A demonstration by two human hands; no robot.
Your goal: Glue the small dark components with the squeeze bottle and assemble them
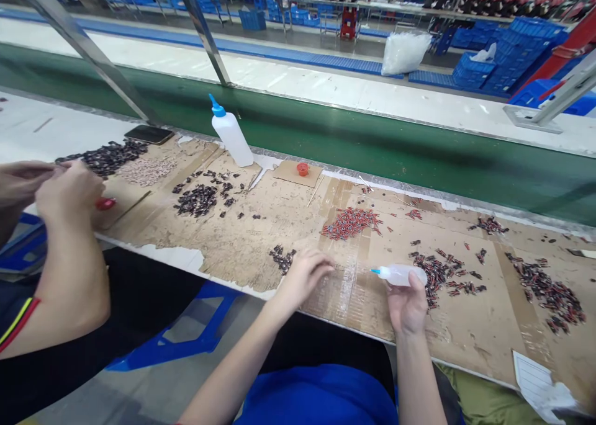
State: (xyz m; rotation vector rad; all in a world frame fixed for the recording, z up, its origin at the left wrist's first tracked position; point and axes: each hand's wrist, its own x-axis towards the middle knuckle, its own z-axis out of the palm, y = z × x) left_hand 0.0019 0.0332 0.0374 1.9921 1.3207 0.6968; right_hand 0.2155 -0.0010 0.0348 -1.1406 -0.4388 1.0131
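Note:
My right hand (408,307) is wrapped round a small clear squeeze bottle (401,275), tipped on its side with its blue nozzle pointing left. To the left, my left hand (305,279) is closed in a pinch over the cardboard; whatever is between its fingertips is too small to make out. Beside that hand lies a small cluster of dark parts (282,259). A pile of small red and dark pieces (351,223) is beyond the gap between my hands. Right of the bottle are dark parts with red pieces (437,273).
A co-worker's hands (69,186) are at the left, near dark parts (105,157). A large white bottle with a blue nozzle (233,138) stands behind a dark pile (196,200). An orange cap (302,169), a phone (149,134) and another pile (549,295) lie on the cardboard.

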